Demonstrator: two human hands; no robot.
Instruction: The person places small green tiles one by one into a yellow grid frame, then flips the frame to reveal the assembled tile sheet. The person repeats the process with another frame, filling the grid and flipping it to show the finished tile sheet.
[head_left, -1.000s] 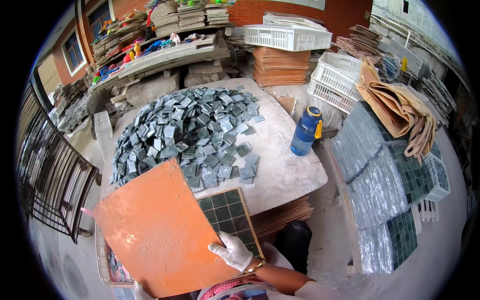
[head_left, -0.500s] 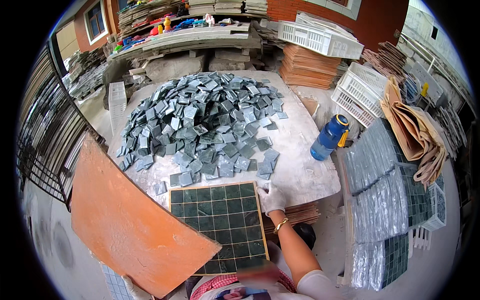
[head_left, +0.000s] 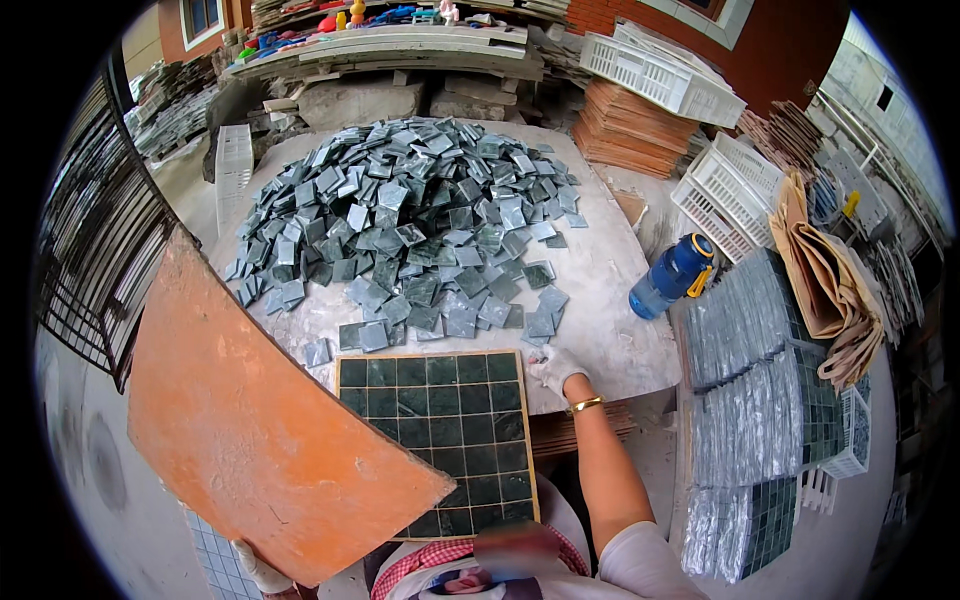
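Observation:
My left hand [head_left: 262,568], in a pale glove, grips the lower edge of a large orange board [head_left: 270,430]. The board is tilted and covers the lower left part of a wooden-framed tray [head_left: 528,440]. Dark green square tiles [head_left: 445,400] fill the visible part of the tray in a grid. Just outside the tray's far right corner, my right hand [head_left: 557,370], gloved with bare fingertips, rests on the table with its fingers curled. What is in those fingers, if anything, I cannot make out. A big heap of loose green-grey tiles [head_left: 410,220] lies beyond the tray.
A blue bottle [head_left: 672,275] stands on the right of the pale worktable [head_left: 610,330]. Further right are stacked, wrapped tile sheets [head_left: 745,400], brown paper [head_left: 815,270] and white crates [head_left: 725,190]. Orange boards [head_left: 635,130] are piled behind. A black metal rack [head_left: 85,230] stands left.
The whole view has shifted slightly, with the table higher in the picture. My right hand has moved a little away from the tray's corner. More of my left hand shows below the board.

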